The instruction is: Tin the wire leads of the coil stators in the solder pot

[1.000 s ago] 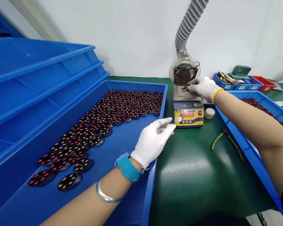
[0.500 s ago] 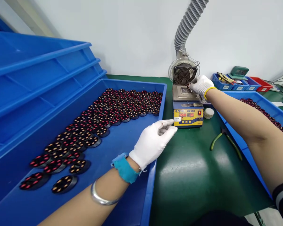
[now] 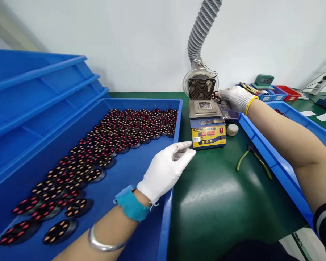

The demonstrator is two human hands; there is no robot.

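Observation:
My right hand (image 3: pixel 236 98), in a white glove with a yellow cuff, pinches a small dark round part (image 3: pixel 215 96) with light dots, like those in the tray. It is beside the fan and to the right of the solder pot (image 3: pixel 205 106), above a dark container (image 3: pixel 228 114) of shiny bits. Over the edge of the left blue tray (image 3: pixel 165 214), my gloved left hand (image 3: pixel 165 168) has thumb and fingers apart with nothing between them. Its fingertips are close to the yellow control panel (image 3: pixel 209 137). Many black round parts (image 3: pixel 125 130) with pink or cream dots fill the tray's far and left areas.
A grey duct (image 3: pixel 203 29) rises behind the pot. Green-handled pliers (image 3: pixel 251 152) and a round white tin (image 3: pixel 232 129) lie on the green table. Another blue tray (image 3: pixel 277 170) stands on the right; stacked blue crates (image 3: pixel 40 94) are at left.
My right hand has moved right, away from over the solder pot, with the round part still in its fingers. My left hand keeps about the same pose. The view has shifted slightly right.

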